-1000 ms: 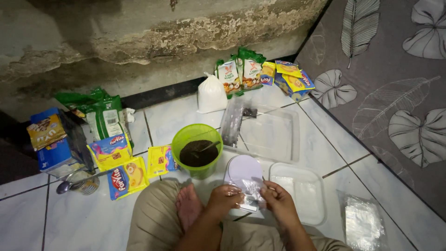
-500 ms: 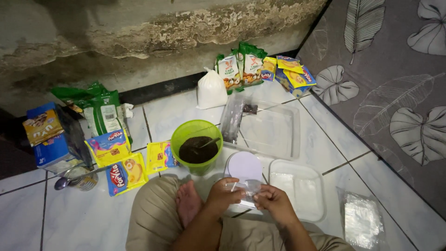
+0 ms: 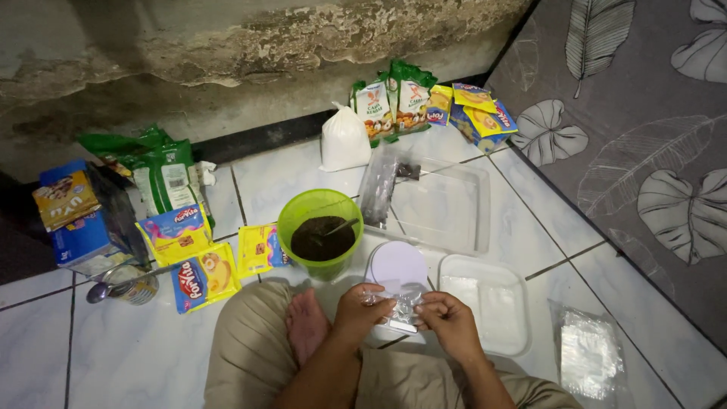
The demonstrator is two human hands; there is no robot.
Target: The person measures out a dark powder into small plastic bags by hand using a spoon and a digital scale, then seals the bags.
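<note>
Barely shifted, both hands point(image 3: 409, 314) still pinch a crinkly clear plastic bag point(image 3: 400, 301).

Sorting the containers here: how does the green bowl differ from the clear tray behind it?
The green bowl is round, opaque and holds a dark mix with a utensil in it; the clear tray is rectangular, see-through and shallower, with a plastic bag lying over its edge. Both sit on the tiled floor.

Hands on a small clear plastic bag over a white tiled floor

The left hand point(image 3: 363, 307) and right hand point(image 3: 448, 324) pinch a small clear plastic bag point(image 3: 401, 301) between them, above the crossed legs; just beyond sits a round white lid point(image 3: 397, 263); beside it a green bucket point(image 3: 318, 231) of dark mix; snack packets point(image 3: 198, 274) lie toward the floor's left edge.
</note>
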